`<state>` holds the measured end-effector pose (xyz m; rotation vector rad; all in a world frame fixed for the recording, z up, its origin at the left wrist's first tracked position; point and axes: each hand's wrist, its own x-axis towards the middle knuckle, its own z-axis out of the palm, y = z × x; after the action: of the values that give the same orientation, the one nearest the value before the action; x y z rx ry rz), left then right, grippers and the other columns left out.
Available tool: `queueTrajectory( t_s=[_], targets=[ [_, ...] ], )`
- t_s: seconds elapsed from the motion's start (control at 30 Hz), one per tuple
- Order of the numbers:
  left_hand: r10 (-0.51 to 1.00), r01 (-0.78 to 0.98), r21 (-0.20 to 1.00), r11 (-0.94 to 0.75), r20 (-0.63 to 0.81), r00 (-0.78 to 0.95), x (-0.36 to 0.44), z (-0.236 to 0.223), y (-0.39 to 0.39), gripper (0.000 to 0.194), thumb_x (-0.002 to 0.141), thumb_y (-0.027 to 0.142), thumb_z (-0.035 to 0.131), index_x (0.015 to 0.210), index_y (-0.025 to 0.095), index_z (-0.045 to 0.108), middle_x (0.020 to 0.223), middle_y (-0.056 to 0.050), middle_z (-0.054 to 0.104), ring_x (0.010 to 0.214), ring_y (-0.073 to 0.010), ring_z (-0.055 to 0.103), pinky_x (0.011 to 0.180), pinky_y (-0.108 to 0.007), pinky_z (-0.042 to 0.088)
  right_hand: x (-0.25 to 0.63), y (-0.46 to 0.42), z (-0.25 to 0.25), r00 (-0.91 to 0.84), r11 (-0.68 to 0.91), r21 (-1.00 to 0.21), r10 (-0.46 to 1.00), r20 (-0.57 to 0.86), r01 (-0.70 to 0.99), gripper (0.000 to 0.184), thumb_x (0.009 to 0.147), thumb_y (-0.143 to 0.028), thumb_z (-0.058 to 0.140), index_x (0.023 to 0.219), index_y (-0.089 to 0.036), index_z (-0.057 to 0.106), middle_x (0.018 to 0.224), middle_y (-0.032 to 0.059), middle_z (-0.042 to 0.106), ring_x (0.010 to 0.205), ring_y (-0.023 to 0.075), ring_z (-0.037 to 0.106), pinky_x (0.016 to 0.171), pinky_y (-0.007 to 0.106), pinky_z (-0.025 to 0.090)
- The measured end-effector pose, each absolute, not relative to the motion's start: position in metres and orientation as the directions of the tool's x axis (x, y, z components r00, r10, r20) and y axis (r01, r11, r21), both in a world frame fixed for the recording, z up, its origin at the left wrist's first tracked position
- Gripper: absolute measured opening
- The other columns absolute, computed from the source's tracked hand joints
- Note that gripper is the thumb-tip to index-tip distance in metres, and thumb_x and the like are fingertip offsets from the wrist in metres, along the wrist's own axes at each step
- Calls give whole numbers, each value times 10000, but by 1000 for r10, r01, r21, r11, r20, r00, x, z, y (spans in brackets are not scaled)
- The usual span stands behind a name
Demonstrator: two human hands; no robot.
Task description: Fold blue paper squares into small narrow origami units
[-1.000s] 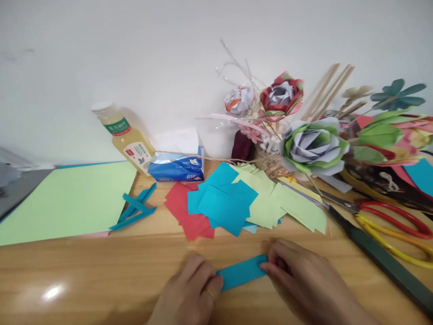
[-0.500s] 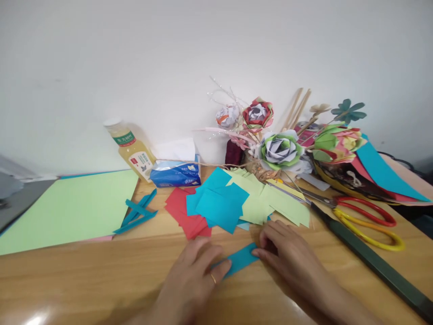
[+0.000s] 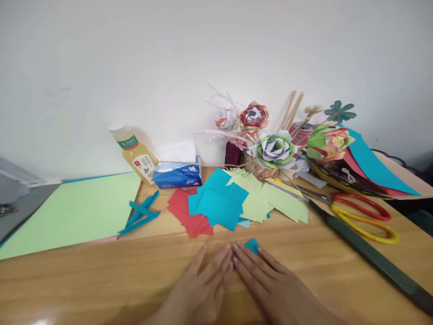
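Note:
A folded blue paper piece (image 3: 252,246) lies on the wooden table, mostly covered by my hands. My right hand (image 3: 270,275) is spread flat over it with fingers stretched out. On the other side, my left hand (image 3: 206,282) rests with fingers extended, its tips meeting the right fingertips at the paper's left part. Beyond the hands lie blue paper squares (image 3: 221,207), overlapping red squares (image 3: 189,216) on the left and pale green pieces (image 3: 253,198) on the right. Several folded blue strips (image 3: 144,212) sit farther left.
Large green sheets (image 3: 77,207) lie at left. A drink bottle (image 3: 137,155) and a tissue pack (image 3: 177,174) stand near the wall. Paper flowers (image 3: 275,149) fill the back right. Scissors (image 3: 363,214) and a long dark green tool (image 3: 372,259) lie at right.
My right hand has gone from pinching the blue paper's end to lying flat over it. My left fingers have straightened and shifted right, and less of the paper shows.

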<state>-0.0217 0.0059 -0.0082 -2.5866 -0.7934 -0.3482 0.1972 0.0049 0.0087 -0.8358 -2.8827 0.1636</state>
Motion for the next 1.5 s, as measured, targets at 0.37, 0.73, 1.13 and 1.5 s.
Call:
queueTrajectory(
  t_s=[0.37,0.73,1.13,1.5],
  targets=[
    [454,549,-371,-749,316,833,-28,-2,-13,299,879,232,431,968,156,707,1088,-60,662,1174,-258,444,946,-486,306,227,5,7,-708,694,-208,706,8,689,813,825,-546,517,1438,-123,190,1448,170,230,1316,324,265,1027,535,320],
    [452,605,-353,-713,427,783,0,-2,-8,357,885,146,345,1080,50,627,1151,-162,621,1121,-293,520,966,-477,275,226,-2,1,-688,687,-184,723,69,703,841,827,-585,483,1441,-105,168,1464,179,209,1343,308,220,1058,536,251],
    [486,583,-282,-762,345,803,23,-13,-8,462,966,351,323,1187,19,557,1263,-166,548,1178,-258,499,969,-346,321,225,-4,-7,-669,700,-142,712,213,700,867,810,-634,462,1451,-138,156,1467,148,259,1344,289,240,1057,517,241],
    [452,558,-352,-751,342,824,-16,-12,-23,417,942,374,387,1115,59,600,1152,-125,634,1083,-236,565,921,-341,343,225,-3,-8,-678,705,-50,697,233,707,898,804,-666,436,1447,-103,159,1464,166,245,1348,300,227,1022,532,288]
  ],
)
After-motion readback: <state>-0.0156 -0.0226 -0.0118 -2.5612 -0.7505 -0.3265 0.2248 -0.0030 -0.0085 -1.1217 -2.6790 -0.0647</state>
